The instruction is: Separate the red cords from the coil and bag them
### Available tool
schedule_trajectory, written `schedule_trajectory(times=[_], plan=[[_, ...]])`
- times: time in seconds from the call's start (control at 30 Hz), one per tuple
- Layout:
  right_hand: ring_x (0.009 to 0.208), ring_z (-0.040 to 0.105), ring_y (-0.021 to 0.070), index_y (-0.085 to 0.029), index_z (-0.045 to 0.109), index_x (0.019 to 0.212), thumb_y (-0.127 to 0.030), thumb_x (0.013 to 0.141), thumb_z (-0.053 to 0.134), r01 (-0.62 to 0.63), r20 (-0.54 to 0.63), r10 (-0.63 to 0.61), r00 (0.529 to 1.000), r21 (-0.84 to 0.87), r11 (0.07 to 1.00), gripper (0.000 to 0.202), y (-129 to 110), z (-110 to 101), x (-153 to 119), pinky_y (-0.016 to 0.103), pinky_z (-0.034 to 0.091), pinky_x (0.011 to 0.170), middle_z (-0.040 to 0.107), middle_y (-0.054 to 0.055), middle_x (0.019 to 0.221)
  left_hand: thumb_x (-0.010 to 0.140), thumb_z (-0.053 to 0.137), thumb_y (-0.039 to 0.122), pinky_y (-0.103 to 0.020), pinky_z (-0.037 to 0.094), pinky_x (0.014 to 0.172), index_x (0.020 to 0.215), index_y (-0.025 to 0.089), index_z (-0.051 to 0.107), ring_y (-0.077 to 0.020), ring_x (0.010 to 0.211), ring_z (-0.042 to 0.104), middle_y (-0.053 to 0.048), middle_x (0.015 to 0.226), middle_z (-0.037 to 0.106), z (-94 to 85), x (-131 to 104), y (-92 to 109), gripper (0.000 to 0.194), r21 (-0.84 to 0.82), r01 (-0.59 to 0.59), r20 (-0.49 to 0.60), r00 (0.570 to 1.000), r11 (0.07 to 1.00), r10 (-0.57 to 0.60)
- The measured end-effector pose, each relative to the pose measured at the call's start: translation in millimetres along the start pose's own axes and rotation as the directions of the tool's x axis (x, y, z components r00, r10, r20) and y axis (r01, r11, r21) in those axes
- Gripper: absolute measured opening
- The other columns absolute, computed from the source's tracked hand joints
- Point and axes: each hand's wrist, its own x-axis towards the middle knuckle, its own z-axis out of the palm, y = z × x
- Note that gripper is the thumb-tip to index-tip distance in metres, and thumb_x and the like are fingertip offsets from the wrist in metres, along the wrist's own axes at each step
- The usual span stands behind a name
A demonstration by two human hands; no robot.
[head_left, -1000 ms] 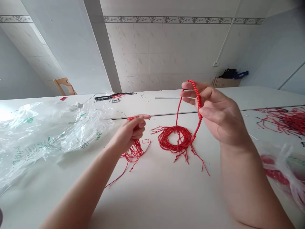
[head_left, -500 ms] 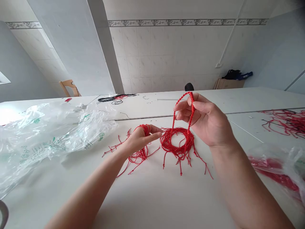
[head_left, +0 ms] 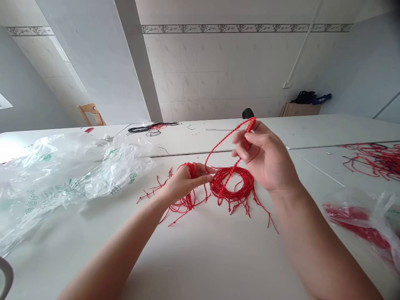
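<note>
My right hand point(head_left: 265, 156) pinches a twisted red cord point(head_left: 229, 135) at its thicker braided part, raised above the table. The cord arcs down to the left, and its thin part meets the fingertips of my left hand point(head_left: 187, 179). Several red cords are looped round the fingers of my left hand, with their loose ends point(head_left: 186, 203) hanging below onto the table. Between and below the hands lies a round coil of red cords point(head_left: 246, 185), knotted ends spreading toward me. The other end of the raised cord hangs in front of this coil.
Crumpled clear plastic point(head_left: 81, 171) covers the left of the white table point(head_left: 218, 258). Black cords point(head_left: 150, 128) lie at the back. On the right are red and black cords point(head_left: 381, 160) and a plastic bag with red contents point(head_left: 359, 221). A chair point(head_left: 90, 113) stands behind.
The raised cord has swung from hanging below my right hand to stretching left toward my left hand. My right hand has shifted slightly, its fingers more curled.
</note>
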Motion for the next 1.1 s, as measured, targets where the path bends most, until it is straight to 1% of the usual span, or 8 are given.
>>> schedule_trajectory(times=[0.1, 0.2, 0.27, 0.33, 0.47, 0.6, 0.83, 1.1], plan=[[0.055, 0.034, 0.0087, -0.026, 0.064, 0.1, -0.028, 0.088, 0.072, -0.128, 0.08, 0.138, 0.987, -0.117, 0.985, 0.014, 7.7, -4.1, 1.9, 0.027, 0.04, 0.059, 0.048, -0.007, 0.072, 0.088, 0.081, 0.047, -0.026, 0.043, 0.062, 0.109, 0.019, 0.078, -0.0106, 0.064, 0.053, -0.005, 0.089, 0.073, -7.8, -0.5, 2.1, 0.035, -0.154, -0.019, -0.084, 0.996, 0.988, 0.007], [0.067, 0.042, 0.011, -0.024, 0.066, 0.097, -0.04, 0.088, 0.077, -0.216, 0.23, 0.33, 0.916, -0.41, 0.886, 0.022, 15.4, -0.9, 0.3, 0.028, 0.037, 0.064, 0.05, -0.004, 0.079, 0.088, 0.083, 0.046, -0.025, 0.042, 0.06, 0.107, 0.019, 0.076, -0.0091, 0.061, 0.051, -0.003, 0.083, 0.069, -11.1, -2.4, 4.7, 0.034, -0.209, -0.07, -0.169, 0.985, 0.975, 0.035], [0.069, 0.043, 0.0123, -0.023, 0.066, 0.095, -0.047, 0.089, 0.077, -0.218, 0.24, 0.406, 0.882, -0.556, 0.802, 0.027, 19.7, 4.3, -1.9, 0.029, 0.036, 0.064, 0.052, -0.003, 0.08, 0.088, 0.083, 0.046, -0.026, 0.041, 0.059, 0.103, 0.019, 0.075, -0.0096, 0.062, 0.051, -0.002, 0.08, 0.068, -11.3, -3.6, 6.8, 0.032, -0.211, -0.102, -0.203, 0.977, 0.972, 0.059], [0.065, 0.041, 0.0125, -0.023, 0.066, 0.093, -0.053, 0.088, 0.077, -0.221, 0.204, 0.428, 0.881, -0.621, 0.752, 0.032, 23.2, 8.9, -3.3, 0.03, 0.033, 0.062, 0.053, -0.003, 0.078, 0.088, 0.083, 0.046, -0.026, 0.04, 0.059, 0.102, 0.019, 0.075, -0.0104, 0.062, 0.052, -0.002, 0.079, 0.068, -11.3, -4.6, 9.2, 0.031, -0.211, -0.116, -0.218, 0.974, 0.971, 0.069], [0.066, 0.048, 0.0139, -0.022, 0.066, 0.092, -0.056, 0.091, 0.073, -0.237, 0.177, 0.415, 0.892, -0.599, 0.765, 0.035, 26.1, 10.3, -2.5, 0.032, 0.037, 0.063, 0.064, 0.001, 0.086, 0.09, 0.081, 0.045, -0.027, 0.041, 0.061, 0.107, 0.02, 0.077, -0.0122, 0.068, 0.055, -0.004, 0.086, 0.071, -14.1, -7.4, 13.7, 0.031, -0.168, -0.105, -0.176, 0.981, 0.98, 0.075], [0.077, 0.057, 0.0166, -0.02, 0.065, 0.09, -0.054, 0.091, 0.073, -0.225, 0.202, 0.382, 0.902, -0.535, 0.814, 0.035, 23.2, 6.2, -1.2, 0.033, 0.044, 0.072, 0.069, 0.004, 0.092, 0.093, 0.077, 0.045, -0.027, 0.038, 0.06, 0.094, 0.019, 0.077, -0.0112, 0.066, 0.05, -0.003, 0.084, 0.069, -18.2, -10.1, 16.0, 0.026, -0.055, -0.073, -0.15, 0.987, 0.996, 0.064], [0.062, 0.042, 0.0112, -0.021, 0.067, 0.093, -0.062, 0.091, 0.071, -0.254, 0.228, 0.44, 0.869, -0.557, 0.791, 0.042, 25.2, 8.5, -3.1, 0.03, 0.033, 0.06, 0.056, -0.001, 0.079, 0.092, 0.076, 0.041, -0.027, 0.038, 0.061, 0.084, 0.019, 0.071, -0.0116, 0.066, 0.049, -0.002, 0.078, 0.065, -16.1, -10.2, 17.2, 0.024, 0.046, -0.081, -0.2, 0.976, 0.996, 0.089], [0.06, 0.034, 0.0105, -0.022, 0.063, 0.084, -0.069, 0.087, 0.072, -0.242, 0.243, 0.466, 0.851, -0.607, 0.757, 0.048, 18.4, 7.4, -1.6, 0.029, 0.028, 0.058, 0.044, -0.005, 0.071, 0.09, 0.075, 0.038, -0.027, 0.027, 0.051, 0.085, 0.02, 0.075, -0.0097, 0.054, 0.031, 0.004, 0.061, 0.047, -26.2, -13.5, 18.0, 0.019, 0.175, -0.137, -0.162, 0.973, 0.975, 0.166]])
